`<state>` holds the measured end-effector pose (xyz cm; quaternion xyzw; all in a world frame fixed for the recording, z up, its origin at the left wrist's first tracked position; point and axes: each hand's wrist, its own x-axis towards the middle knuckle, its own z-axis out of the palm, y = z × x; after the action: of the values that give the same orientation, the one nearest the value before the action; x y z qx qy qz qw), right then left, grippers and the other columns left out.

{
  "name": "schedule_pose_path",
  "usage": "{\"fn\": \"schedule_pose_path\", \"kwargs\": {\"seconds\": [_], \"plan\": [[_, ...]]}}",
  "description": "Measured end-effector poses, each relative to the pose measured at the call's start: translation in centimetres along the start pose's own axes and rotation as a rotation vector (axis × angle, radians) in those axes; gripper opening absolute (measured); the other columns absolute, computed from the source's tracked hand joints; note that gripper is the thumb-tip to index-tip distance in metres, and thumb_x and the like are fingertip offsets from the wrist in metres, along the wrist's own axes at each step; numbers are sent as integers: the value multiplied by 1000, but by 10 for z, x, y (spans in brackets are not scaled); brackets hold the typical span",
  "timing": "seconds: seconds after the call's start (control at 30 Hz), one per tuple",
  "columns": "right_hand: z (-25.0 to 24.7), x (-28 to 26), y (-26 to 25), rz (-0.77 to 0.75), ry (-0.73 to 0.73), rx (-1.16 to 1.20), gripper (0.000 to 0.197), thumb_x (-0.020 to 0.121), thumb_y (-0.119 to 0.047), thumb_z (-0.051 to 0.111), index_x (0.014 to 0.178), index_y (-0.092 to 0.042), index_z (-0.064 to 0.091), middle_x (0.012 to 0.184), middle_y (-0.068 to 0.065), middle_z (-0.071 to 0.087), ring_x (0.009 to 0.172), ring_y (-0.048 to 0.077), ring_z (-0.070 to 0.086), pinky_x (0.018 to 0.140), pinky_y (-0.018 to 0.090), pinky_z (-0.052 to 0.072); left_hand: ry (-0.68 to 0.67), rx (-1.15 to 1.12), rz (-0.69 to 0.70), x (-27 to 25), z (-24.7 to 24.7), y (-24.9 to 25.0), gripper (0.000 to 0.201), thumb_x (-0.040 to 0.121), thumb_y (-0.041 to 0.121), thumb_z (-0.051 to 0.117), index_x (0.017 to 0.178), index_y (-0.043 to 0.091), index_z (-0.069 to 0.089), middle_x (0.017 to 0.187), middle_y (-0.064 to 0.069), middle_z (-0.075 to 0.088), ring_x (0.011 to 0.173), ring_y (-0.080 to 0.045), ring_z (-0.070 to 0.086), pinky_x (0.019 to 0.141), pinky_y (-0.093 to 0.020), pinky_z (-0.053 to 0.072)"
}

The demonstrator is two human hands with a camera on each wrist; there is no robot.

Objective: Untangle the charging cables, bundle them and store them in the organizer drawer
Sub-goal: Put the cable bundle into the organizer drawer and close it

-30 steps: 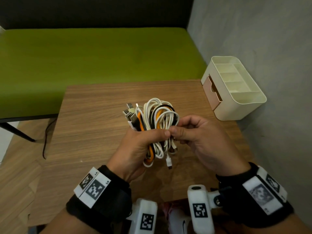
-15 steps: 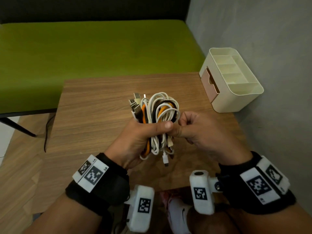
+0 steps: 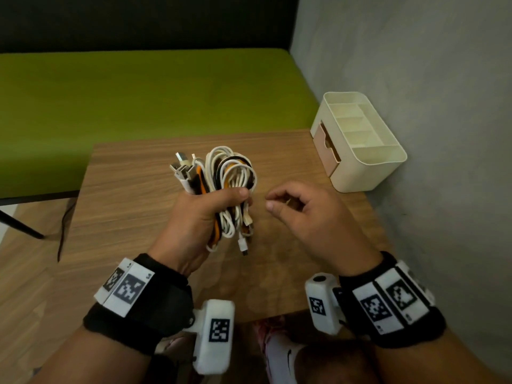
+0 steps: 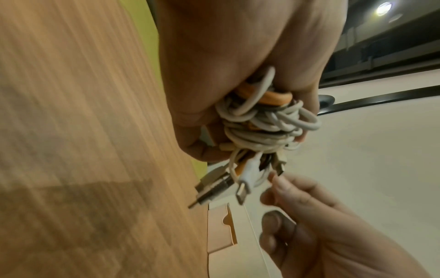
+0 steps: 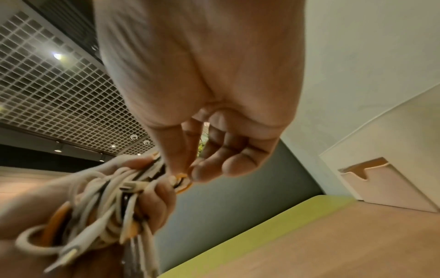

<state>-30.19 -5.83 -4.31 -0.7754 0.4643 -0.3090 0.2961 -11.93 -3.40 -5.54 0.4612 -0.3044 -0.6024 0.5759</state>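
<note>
Nearest the person, above the near half of the wooden table [image 3: 133,206], the left hand [image 3: 199,220] is gripping a coiled cable bundle [image 3: 230,173] of white, black and orange charging cables around its middle, thumb pressed across the front. Loops and several USB plugs [image 3: 181,169] are sticking up above the fist, and loose connector ends are dangling below it. Just beside it, the right hand [image 3: 313,214] is hovering with fingers loosely curled and holding nothing, apart from the bundle in the head view. Farther back, at the table's far right corner against the grey wall [image 3: 415,79], the cream organizer [image 3: 368,173] is standing with its pinkish drawer [image 3: 325,151] slightly pulled out. Beyond the table's far edge a green bench [image 3: 138,101] is stretching leftward.
</note>
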Motion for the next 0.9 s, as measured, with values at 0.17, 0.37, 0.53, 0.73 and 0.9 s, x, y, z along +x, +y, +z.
{"fn": "schedule_pose_path", "kwargs": {"seconds": [0.17, 0.37, 0.53, 0.73, 0.9], "plan": [[-24, 11, 26, 322, 265, -277, 41, 97, -35, 58, 136, -23, 51, 85, -16, 60, 86, 10, 62, 67, 22, 46, 5, 30, 51, 3, 7, -1, 18, 69, 7, 73, 84, 15, 78, 80, -16, 68, 74, -27, 67, 67, -39, 55], [-56, 15, 66, 735, 142, -311, 72, 98, -41, 53, 155, -32, 11, 142, 15, 50, 130, 37, 47, 103, 47, 41, -33, 75, 51, 2, 22, -10, 25, 67, 5, 73, 92, 10, 75, 84, -14, 71, 78, -26, 69, 69, -36, 57], [-53, 18, 83, 674, 248, -325, 37, 97, -40, 53, 129, -25, 40, 122, 17, 58, 112, 37, 55, 81, 38, 42, -34, 65, 61, 3, 29, -14, 26, 65, 5, 73, 90, 12, 76, 85, -17, 71, 79, -28, 70, 71, -38, 58], [-53, 19, 74, 546, 200, -412, 19, 101, -39, 47, 104, -22, 52, 101, 10, 65, 86, 28, 52, 72, 36, 43, -45, 63, 64, 5, 38, -16, 38, 65, 5, 73, 102, 8, 71, 91, -17, 73, 82, -27, 71, 73, -37, 59], [-53, 18, 71, 530, 22, -337, 10, 95, -41, 57, 97, -31, 56, 119, 3, 54, 110, 27, 55, 89, 36, 46, -72, 74, 80, 7, 41, -19, 35, 66, 5, 72, 100, 10, 72, 91, -14, 73, 83, -27, 71, 70, -35, 57]]}}
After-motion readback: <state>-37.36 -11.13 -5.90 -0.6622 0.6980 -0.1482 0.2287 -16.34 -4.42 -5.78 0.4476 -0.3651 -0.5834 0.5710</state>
